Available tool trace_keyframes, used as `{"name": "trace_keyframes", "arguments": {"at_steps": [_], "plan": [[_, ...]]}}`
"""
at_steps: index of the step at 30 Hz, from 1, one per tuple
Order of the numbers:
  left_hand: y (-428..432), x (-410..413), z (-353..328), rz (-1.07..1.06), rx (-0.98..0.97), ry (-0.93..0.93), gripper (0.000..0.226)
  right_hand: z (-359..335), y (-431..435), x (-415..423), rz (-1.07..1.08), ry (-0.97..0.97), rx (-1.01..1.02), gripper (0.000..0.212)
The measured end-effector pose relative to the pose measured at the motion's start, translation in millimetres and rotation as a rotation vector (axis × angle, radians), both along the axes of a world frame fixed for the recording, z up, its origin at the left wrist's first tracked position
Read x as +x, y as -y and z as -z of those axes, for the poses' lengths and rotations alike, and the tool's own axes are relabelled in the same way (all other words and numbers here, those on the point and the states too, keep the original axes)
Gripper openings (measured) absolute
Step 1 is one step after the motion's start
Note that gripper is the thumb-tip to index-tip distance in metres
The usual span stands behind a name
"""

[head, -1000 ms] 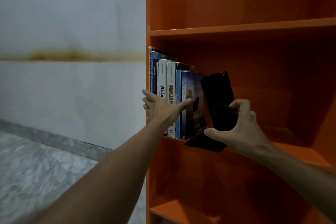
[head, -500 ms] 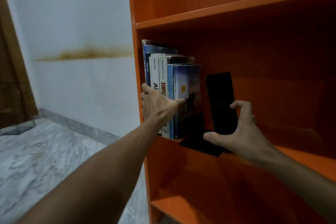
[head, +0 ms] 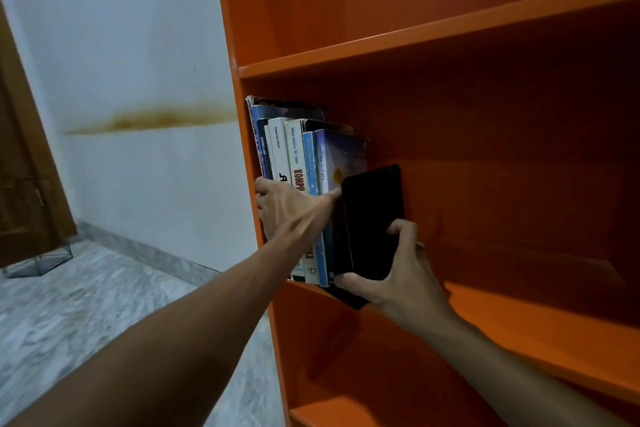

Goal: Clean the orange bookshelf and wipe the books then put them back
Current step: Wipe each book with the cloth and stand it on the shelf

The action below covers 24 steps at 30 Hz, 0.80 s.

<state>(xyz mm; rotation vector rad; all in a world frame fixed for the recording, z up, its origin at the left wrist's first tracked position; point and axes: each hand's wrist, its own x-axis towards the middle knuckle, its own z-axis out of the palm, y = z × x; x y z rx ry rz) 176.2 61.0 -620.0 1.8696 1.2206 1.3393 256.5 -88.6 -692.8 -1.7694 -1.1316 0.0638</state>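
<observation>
Several books (head: 304, 156) stand upright in a row at the left end of the middle shelf of the orange bookshelf (head: 433, 35). My left hand (head: 294, 211) lies spread across their spines, thumb stretched to the rightmost blue book. A black bookend (head: 372, 218) stands against that blue book, its foot on the shelf edge. My right hand (head: 398, 274) grips the bookend, thumb under its base and fingers curled round its right edge.
The upper shelf holds nothing; the middle shelf board (head: 540, 322) right of the bookend is bare. A white wall (head: 138, 62) with a brown stain runs left of the bookshelf. A marble floor (head: 86, 315), a brown door (head: 24, 163) and a small wire frame (head: 41, 263) lie at left.
The bookend has slid left until it stands against the rightmost book, closing the gap. The books have straightened. My left hand stays on the spines. The view has shifted right.
</observation>
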Motion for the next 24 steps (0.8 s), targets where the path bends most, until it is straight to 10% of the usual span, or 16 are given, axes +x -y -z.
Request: {"name": "trace_keyframes", "arguments": {"at_steps": [6,17,24], "plan": [[-5.6,-9.2,8.1,0.053,0.072,0.011,0.117,13.5,-22.1,-4.3,0.021,0.067,-0.044,0.079],[-4.0,-21.8,17.6,0.105,0.110,0.061,0.118,1.3,-57.3,9.8,-0.368,-0.072,-0.176,0.142],[-4.4,-5.7,23.4,0.043,0.045,0.241,0.124,12.5,-84.5,-2.0,-0.206,-0.032,-0.258,0.170]]}}
